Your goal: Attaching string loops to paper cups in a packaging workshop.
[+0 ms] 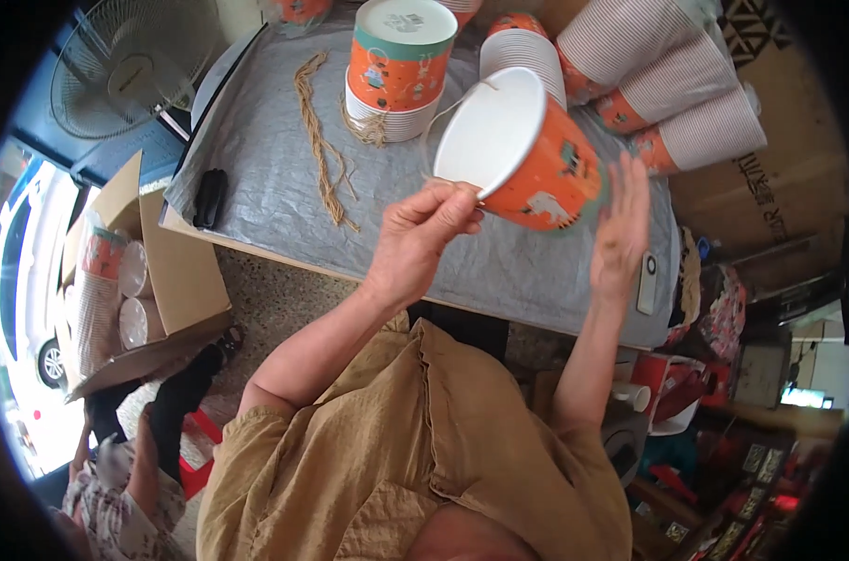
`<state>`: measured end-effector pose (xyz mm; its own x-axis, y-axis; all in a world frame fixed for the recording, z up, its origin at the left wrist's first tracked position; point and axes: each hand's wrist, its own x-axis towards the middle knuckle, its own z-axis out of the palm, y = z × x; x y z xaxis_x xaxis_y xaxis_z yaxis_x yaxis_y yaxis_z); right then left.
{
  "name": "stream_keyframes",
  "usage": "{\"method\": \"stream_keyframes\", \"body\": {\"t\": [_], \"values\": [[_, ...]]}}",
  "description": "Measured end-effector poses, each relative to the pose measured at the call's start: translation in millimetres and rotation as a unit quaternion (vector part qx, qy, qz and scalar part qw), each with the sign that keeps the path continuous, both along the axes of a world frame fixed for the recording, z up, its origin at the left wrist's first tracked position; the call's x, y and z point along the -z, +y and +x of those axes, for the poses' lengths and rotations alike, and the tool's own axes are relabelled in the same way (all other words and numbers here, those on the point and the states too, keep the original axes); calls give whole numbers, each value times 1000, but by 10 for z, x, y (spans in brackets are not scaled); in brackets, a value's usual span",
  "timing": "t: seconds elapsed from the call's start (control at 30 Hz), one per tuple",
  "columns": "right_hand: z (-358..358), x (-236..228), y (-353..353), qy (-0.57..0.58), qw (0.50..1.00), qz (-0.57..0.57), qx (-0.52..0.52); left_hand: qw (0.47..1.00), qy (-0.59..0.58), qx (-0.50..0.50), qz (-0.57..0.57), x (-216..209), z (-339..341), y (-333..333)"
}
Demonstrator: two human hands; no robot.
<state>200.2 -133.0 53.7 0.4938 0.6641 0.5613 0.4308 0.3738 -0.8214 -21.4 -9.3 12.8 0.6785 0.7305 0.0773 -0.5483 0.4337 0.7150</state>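
Pinched at its rim by my left hand (pixel 429 227) is an orange paper bucket (pixel 560 179) with a white inside and a green band at its base. The bucket is tilted, its mouth facing left, and a thin cord loops beside the rim. My right hand (pixel 621 224) is raised by the bucket's base, fingers stretched out and slightly smeared; I cannot tell whether it touches. Beyond the bucket stands an upside-down stack of similar buckets (pixel 398 79) with cord at its lower rim. A bundle of loose twine cords (pixel 319 140) lies left of that stack.
Nested bucket stacks (pixel 700 131) in clear wrap lie at the far right of the grey-covered table (pixel 256 187). A black object (pixel 211 198) sits near the left edge. An open carton (pixel 190 290) with wrapped buckets, a fan (pixel 130 75) and another person (pixel 116 496) are at the left.
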Motion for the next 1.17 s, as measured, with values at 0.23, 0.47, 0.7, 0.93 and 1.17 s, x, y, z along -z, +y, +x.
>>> {"method": "stream_keyframes", "body": {"t": [0.23,0.47,0.7,0.93,1.17], "values": [[-69,369,-46,166,983,13,-80,994,-60,73,-63,-25,47,-98],[-69,151,173,122,987,41,-93,986,-72,96,-120,-55,-26,-24],[163,51,225,116,992,4,-58,989,-79,112,-53,-374,-200,542],[263,-1058,1244,-150,984,-35,-85,954,-283,93,-34,-585,-275,1933],[304,-1640,2237,-311,924,-152,-165,791,-504,345,24,-146,66,2897]]}}
